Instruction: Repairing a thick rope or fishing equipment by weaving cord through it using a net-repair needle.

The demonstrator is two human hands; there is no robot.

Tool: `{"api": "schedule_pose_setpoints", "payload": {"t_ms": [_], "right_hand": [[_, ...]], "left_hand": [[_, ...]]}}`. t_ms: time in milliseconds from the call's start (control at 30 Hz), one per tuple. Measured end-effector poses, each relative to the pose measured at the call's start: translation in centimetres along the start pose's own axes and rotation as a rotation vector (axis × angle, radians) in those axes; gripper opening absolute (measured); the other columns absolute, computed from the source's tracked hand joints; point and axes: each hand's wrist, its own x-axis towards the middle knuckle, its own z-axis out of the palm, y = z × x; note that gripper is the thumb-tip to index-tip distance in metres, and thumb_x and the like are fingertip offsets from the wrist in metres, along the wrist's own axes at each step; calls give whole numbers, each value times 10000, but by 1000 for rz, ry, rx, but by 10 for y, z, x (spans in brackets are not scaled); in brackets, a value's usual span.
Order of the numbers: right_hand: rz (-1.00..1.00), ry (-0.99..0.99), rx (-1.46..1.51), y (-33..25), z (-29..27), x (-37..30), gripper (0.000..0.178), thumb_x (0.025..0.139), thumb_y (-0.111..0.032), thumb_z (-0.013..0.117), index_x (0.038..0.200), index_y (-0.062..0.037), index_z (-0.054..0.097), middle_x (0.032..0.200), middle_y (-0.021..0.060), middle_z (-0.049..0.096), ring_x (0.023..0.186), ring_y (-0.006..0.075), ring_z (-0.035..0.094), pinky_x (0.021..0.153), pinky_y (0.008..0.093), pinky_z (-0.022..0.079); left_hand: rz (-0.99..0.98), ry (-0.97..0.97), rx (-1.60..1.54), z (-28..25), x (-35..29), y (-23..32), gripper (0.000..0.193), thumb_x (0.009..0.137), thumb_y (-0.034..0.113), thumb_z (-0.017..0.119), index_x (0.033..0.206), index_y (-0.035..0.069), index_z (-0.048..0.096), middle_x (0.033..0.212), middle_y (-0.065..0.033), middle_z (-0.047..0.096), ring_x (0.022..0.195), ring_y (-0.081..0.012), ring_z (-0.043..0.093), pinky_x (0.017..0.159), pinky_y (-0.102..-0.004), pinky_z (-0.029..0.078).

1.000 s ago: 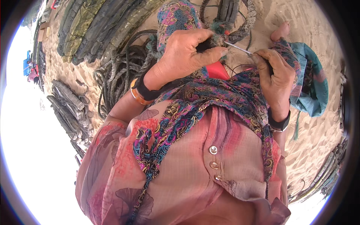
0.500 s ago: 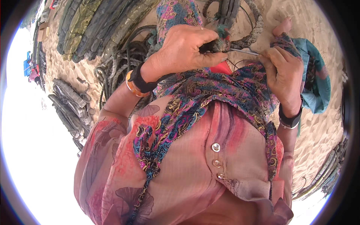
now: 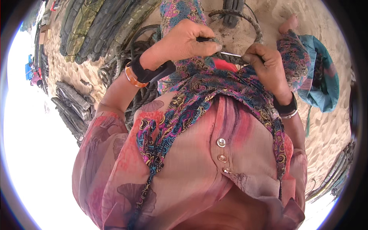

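My left hand (image 3: 191, 40) is closed, thumb against fingers, around a dark piece of thick rope (image 3: 207, 39), mostly hidden by the fingers. A slim, shiny metal rod (image 3: 231, 54) spans the gap between my two hands. Its far end meets my left thumb, and my right hand (image 3: 268, 66) grips the other end in curled fingers. Whether the rod has a handle is hidden inside that fist. Dark rope also shows just below the rod, over my patterned lap cloth (image 3: 230, 82). A bit of red (image 3: 225, 65) peeks out there.
Bundles of long dark greenish pieces (image 3: 101, 27) lie on the sand at upper left. Coiled rope (image 3: 142, 92) sits beside my left forearm, and a rope loop (image 3: 251, 21) lies ahead. A teal sack (image 3: 326, 90) stands at right. More dark bundles (image 3: 71, 105) lie farther left.
Both hands have shifted: the left slightly up, the right leftward and closer to the left. The rope loop ahead sits higher, and the green fibres by the left hand are no longer visible.
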Motion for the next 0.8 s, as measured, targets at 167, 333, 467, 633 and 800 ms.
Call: {"api": "schedule_pose_setpoints", "payload": {"t_ms": [167, 333, 467, 633, 800], "right_hand": [[187, 45, 345, -1, 14, 2, 52, 799, -20, 583, 781, 27, 596, 647, 32, 590, 606, 60, 501, 542, 218, 408], [384, -11, 811, 4, 26, 11, 118, 846, -107, 572, 763, -24, 581, 605, -24, 515, 508, 31, 395, 445, 182, 299], [332, -94, 1152, 11, 36, 24, 133, 872, -148, 548, 780, -54, 553, 573, -41, 417, 466, 38, 303, 415, 189, 229], [319, -197, 1403, 13, 54, 44, 156, 874, -185, 554, 781, -61, 534, 559, -47, 368, 456, 44, 277, 411, 193, 218], [333, -260, 1476, 15, 60, 54, 174, 877, -199, 552, 766, -69, 522, 552, -50, 350, 450, 47, 268, 410, 198, 214]], "left_hand": [[104, 182, -60, -2, 2, 6, 183, 821, 176, 597, 788, -2, 627, 598, 26, 503, 563, -41, 430, 485, -217, 345], [272, 458, -189, 0, 6, -2, 199, 820, 190, 604, 785, -5, 626, 603, 30, 493, 557, -36, 412, 481, -217, 338], [402, 558, -303, 0, 20, -7, 174, 822, 176, 601, 830, 6, 640, 639, 36, 516, 570, -36, 419, 485, -207, 339], [371, 684, -655, -2, 29, -3, 233, 788, 255, 639, 817, 24, 647, 664, 36, 550, 567, -24, 448, 463, -176, 346], [394, 729, -739, -3, 33, -5, 256, 790, 268, 644, 847, 19, 636, 657, 42, 530, 556, -25, 439, 455, -175, 338]]}}
